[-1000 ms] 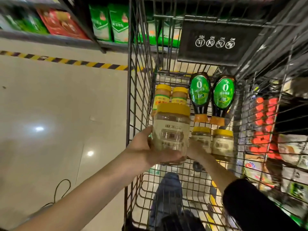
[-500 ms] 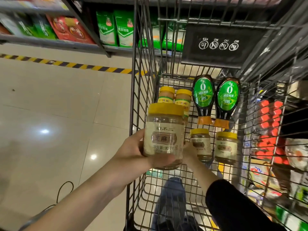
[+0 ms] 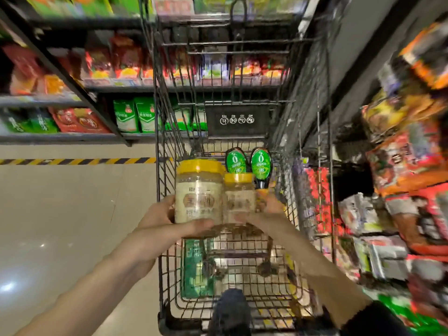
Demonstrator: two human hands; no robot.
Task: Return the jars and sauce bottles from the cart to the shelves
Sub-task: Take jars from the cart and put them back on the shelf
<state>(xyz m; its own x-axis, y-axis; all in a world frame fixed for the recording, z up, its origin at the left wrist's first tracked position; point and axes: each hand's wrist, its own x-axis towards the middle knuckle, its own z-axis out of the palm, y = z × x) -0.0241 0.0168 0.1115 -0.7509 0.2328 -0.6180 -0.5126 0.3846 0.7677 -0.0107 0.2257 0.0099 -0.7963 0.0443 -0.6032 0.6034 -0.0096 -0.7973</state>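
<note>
Yellow-lidded large jar [image 3: 198, 197] upright in left hand [image 3: 162, 219], thumb across its lower front. Right hand [image 3: 268, 210] wraps round smaller yellow-lidded jar [image 3: 240, 198], which touches large jar's side. Both jars held over wire cart [image 3: 158, 180]. Beyond fingertips, in cart: green-labelled sauce bottle [image 3: 234, 161], second sauce bottle [image 3: 260, 164] just beside it, cap toward right hand. Shelves [image 3: 60, 137] well beyond left hand, blurred.

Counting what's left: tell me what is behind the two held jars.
Two green-labelled bottles in the cart show above the jars. The jars hide the rest of the cart floor behind them.
</note>
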